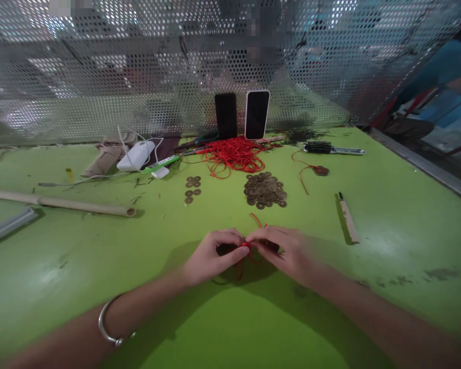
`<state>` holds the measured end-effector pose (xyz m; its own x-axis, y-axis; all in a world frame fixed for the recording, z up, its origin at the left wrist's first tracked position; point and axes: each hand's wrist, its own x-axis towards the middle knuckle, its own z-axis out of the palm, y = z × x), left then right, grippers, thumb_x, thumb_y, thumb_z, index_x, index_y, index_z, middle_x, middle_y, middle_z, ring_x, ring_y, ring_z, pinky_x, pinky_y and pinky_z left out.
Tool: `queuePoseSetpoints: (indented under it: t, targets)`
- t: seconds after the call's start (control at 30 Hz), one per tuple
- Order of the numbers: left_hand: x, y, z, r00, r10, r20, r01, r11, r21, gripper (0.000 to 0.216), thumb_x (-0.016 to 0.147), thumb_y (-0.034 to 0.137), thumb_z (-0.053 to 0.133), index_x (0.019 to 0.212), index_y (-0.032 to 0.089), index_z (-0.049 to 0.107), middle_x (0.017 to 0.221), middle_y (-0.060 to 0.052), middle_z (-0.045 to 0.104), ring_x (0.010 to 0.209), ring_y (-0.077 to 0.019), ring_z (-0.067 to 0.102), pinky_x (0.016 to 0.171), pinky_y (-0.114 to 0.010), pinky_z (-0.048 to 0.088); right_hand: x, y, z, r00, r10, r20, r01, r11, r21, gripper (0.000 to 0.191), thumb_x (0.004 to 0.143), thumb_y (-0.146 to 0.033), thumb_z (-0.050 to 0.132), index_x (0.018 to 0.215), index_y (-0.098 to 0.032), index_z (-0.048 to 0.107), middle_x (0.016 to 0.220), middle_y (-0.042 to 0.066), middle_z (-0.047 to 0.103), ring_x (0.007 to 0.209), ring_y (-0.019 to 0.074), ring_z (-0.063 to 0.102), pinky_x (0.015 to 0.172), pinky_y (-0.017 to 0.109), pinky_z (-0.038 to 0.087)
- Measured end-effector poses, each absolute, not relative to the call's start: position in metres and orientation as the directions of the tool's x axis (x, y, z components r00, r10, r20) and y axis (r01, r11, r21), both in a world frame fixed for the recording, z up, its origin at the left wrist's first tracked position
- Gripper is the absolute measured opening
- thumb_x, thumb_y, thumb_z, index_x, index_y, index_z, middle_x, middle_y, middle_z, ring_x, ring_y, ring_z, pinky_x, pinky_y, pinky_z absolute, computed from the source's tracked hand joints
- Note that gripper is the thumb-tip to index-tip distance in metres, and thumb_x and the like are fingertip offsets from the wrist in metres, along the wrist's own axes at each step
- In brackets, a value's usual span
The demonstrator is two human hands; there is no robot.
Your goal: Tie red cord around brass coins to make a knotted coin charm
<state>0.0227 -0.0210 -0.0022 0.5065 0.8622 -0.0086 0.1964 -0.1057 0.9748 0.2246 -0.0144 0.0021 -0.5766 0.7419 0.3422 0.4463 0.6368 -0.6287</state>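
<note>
My left hand (215, 256) and my right hand (282, 251) meet over the green table (230, 328), both pinched on a piece of red cord (246, 256). The cord loops out above and below the fingers. What else sits between the fingertips is too small to make out. A silver bangle (107, 325) circles my left wrist. Beyond the hands lie a heap of holed bronze coins (265, 190) and a tangle of red cord (234, 154).
A few loose coins (192, 188) lie left of the heap. Two phones (242, 115) lean on the perforated metal screen. A bamboo tube (61, 204), a white charger (136, 155), a brush (332, 148), a small stick (348, 218) and a finished corded coin (320, 170) lie around.
</note>
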Motion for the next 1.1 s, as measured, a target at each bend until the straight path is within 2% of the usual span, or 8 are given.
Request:
queuePoseSetpoints:
  t: [0.27, 0.47, 0.57, 0.73, 0.9, 1.0, 1.1]
  targets:
    - [0.0233, -0.0206, -0.0021, 0.498, 0.867, -0.030, 0.186, -0.073, 0.980, 0.023, 0.084, 0.032, 0.057, 0.078, 0.013, 0.068, 0.084, -0.006, 0.061, 0.071, -0.0122, 0.056, 0.064, -0.022, 0.044, 0.2258, -0.0101, -0.0001, -0.462, 0.797, 0.389, 0.491, 0.595, -0.636, 0.011, 0.088, -0.018, 0.052, 0.092, -0.019, 0.062, 0.079, 0.002, 0.067, 0.064, 0.0109, 0.057, 0.058, 0.021, 0.042]
    - [0.0226, -0.0212, -0.0027, 0.494, 0.869, -0.009, 0.174, -0.089, 0.981, 0.023, 0.085, 0.031, 0.057, 0.079, 0.012, 0.067, 0.082, -0.005, 0.060, 0.072, -0.0124, 0.056, 0.067, -0.023, 0.045, 0.2247, -0.0127, 0.0013, -0.579, 0.739, 0.345, 0.414, 0.631, -0.656, 0.023, 0.088, -0.018, 0.052, 0.109, -0.023, 0.059, 0.091, 0.001, 0.069, 0.070, 0.0113, 0.061, 0.064, 0.022, 0.045]
    - [0.0224, -0.0210, -0.0023, 0.502, 0.864, -0.028, 0.183, -0.075, 0.980, 0.025, 0.085, 0.032, 0.056, 0.076, 0.012, 0.067, 0.082, -0.005, 0.060, 0.069, -0.0116, 0.055, 0.063, -0.022, 0.044, 0.2243, -0.0143, 0.0026, -0.584, 0.732, 0.352, 0.412, 0.640, -0.648, 0.018, 0.089, -0.018, 0.051, 0.103, -0.022, 0.062, 0.089, 0.000, 0.070, 0.073, 0.0118, 0.063, 0.066, 0.023, 0.046]
    - [0.0228, -0.0207, -0.0017, 0.504, 0.864, -0.011, 0.184, -0.095, 0.978, 0.022, 0.085, 0.030, 0.057, 0.077, 0.013, 0.067, 0.082, -0.005, 0.060, 0.072, -0.0115, 0.055, 0.067, -0.022, 0.044, 0.2250, -0.0131, 0.0035, -0.514, 0.777, 0.362, 0.459, 0.606, -0.649, 0.012, 0.088, -0.018, 0.052, 0.093, -0.019, 0.063, 0.084, 0.001, 0.069, 0.072, 0.0123, 0.062, 0.065, 0.023, 0.045]
    - [0.0230, -0.0214, -0.0018, 0.527, 0.849, -0.044, 0.165, -0.051, 0.985, 0.023, 0.085, 0.032, 0.057, 0.079, 0.012, 0.068, 0.080, -0.004, 0.057, 0.061, -0.0084, 0.052, 0.057, -0.020, 0.042, 0.2265, -0.0094, 0.0024, -0.404, 0.834, 0.376, 0.498, 0.545, -0.675, 0.011, 0.088, -0.021, 0.053, 0.090, -0.019, 0.063, 0.076, 0.001, 0.067, 0.063, 0.0112, 0.059, 0.058, 0.021, 0.043]
    - [0.0234, -0.0217, -0.0014, 0.522, 0.851, -0.058, 0.175, -0.041, 0.984, 0.024, 0.084, 0.033, 0.057, 0.080, 0.012, 0.069, 0.082, -0.005, 0.058, 0.061, -0.0085, 0.052, 0.057, -0.021, 0.042, 0.2272, -0.0091, 0.0008, -0.433, 0.829, 0.355, 0.485, 0.546, -0.683, 0.015, 0.087, -0.021, 0.054, 0.100, -0.020, 0.063, 0.072, -0.001, 0.066, 0.058, 0.0101, 0.057, 0.056, 0.020, 0.042]
    - [0.0236, -0.0212, -0.0017, 0.503, 0.864, -0.029, 0.182, -0.073, 0.981, 0.024, 0.084, 0.031, 0.057, 0.073, 0.012, 0.066, 0.080, -0.004, 0.059, 0.066, -0.0104, 0.053, 0.063, -0.022, 0.043, 0.2264, -0.0111, -0.0006, -0.516, 0.788, 0.335, 0.455, 0.584, -0.672, 0.021, 0.087, -0.021, 0.054, 0.108, -0.022, 0.060, 0.075, -0.002, 0.067, 0.057, 0.0097, 0.057, 0.056, 0.020, 0.043]
